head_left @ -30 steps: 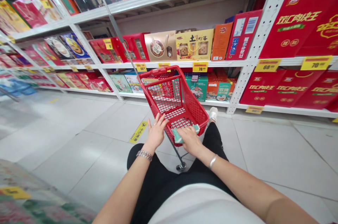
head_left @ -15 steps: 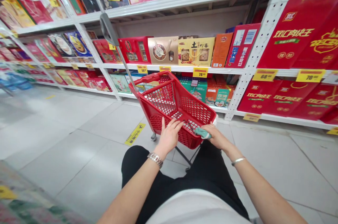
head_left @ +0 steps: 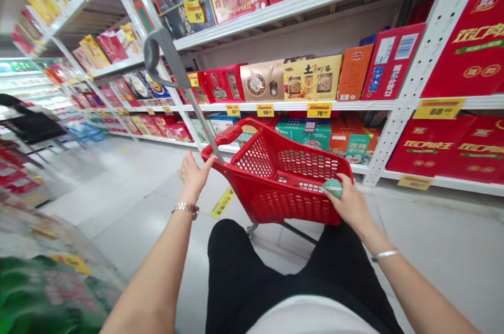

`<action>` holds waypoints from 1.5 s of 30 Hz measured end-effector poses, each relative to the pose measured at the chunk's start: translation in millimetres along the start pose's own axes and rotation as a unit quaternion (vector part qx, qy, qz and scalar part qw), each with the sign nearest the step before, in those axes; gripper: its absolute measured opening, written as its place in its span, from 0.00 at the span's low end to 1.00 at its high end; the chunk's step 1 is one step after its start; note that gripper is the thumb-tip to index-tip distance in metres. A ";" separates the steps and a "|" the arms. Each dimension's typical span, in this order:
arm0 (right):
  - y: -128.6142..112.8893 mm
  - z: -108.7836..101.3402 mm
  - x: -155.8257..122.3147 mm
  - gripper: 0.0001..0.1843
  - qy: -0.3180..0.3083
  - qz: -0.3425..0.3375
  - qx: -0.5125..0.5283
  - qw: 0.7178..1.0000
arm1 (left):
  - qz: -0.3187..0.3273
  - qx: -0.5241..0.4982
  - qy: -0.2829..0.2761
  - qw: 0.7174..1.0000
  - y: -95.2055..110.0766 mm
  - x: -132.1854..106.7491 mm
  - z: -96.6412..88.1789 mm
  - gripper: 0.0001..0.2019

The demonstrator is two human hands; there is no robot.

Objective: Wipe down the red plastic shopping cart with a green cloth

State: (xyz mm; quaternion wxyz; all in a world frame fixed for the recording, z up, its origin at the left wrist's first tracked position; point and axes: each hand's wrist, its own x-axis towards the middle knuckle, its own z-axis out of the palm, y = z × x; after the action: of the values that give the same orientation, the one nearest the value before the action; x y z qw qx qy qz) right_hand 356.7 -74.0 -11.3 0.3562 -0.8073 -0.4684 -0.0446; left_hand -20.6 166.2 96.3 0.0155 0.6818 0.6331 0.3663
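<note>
A red plastic shopping basket trolley (head_left: pixel 295 208) with a grid of holes stands before my knees, tilted, its grey handle (head_left: pixel 165 53) rising on a metal pole at the left. My left hand (head_left: pixel 193 175) is open at the basket's left end, fingers pointing up and thumb close to the rim; whether it touches, I cannot tell. At the right end, my right hand (head_left: pixel 351 204) closes around a crumpled green cloth (head_left: pixel 333 187) against the basket's rim. The basket's floor shows through its holes, with no goods visible inside.
White metal shelving (head_left: pixel 291 107) with boxed goods and yellow price tags runs behind the basket. A yellow sticker (head_left: pixel 223 202) lies on the tiled floor (head_left: pixel 134 208). A black chair-like object (head_left: pixel 29 124) stands at far left; blurred green goods (head_left: pixel 43 292) are at lower left.
My left hand has moved left from the basket's near side to its handle end. The basket has swung so its long side faces me more. My right hand stays on the rim with the cloth.
</note>
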 end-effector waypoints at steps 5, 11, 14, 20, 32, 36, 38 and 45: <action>-40.7 13.9 -6.1 0.40 -0.021 -0.030 -0.164 0.986 | 0.107 0.029 -0.118 0.987 -5.8 9.4 -3.7 0.23; -85.3 19.6 7.3 0.34 -0.115 -0.047 -0.130 0.984 | 0.188 0.077 -0.083 0.976 -1.2 1.8 -2.0 0.22; -119.5 34.2 10.2 0.35 -0.169 -0.081 -0.082 0.979 | 0.212 0.073 -0.049 0.973 5.5 -7.2 1.6 0.25; -202.7 70.0 8.5 0.40 -0.190 -0.230 0.053 0.953 | 0.218 0.043 0.053 0.974 9.1 -39.8 6.1 0.20; -151.8 65.9 12.4 0.23 -0.155 -0.334 0.059 0.928 | 0.166 -0.010 0.147 0.975 4.1 -79.9 -6.9 0.18; -78.5 46.3 31.1 0.19 -0.158 -0.269 0.024 0.950 | 0.179 -0.015 0.158 0.971 -0.7 -78.9 -12.2 0.18; -49.5 33.9 40.2 0.15 -0.147 -0.217 0.009 0.965 | 0.178 -0.013 0.157 0.971 -1.5 -79.0 -14.0 0.18; -16.7 6.3 51.4 0.20 -0.062 -0.116 0.009 0.991 | 0.158 -0.002 0.151 0.976 1.8 -82.0 -15.8 0.18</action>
State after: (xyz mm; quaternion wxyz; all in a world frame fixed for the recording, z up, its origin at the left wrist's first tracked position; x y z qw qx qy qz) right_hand 370.6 -27.7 13.8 0.3263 -0.7455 -0.5804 -0.0314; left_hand -21.5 87.1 69.4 -0.1370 0.7099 0.5121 0.4638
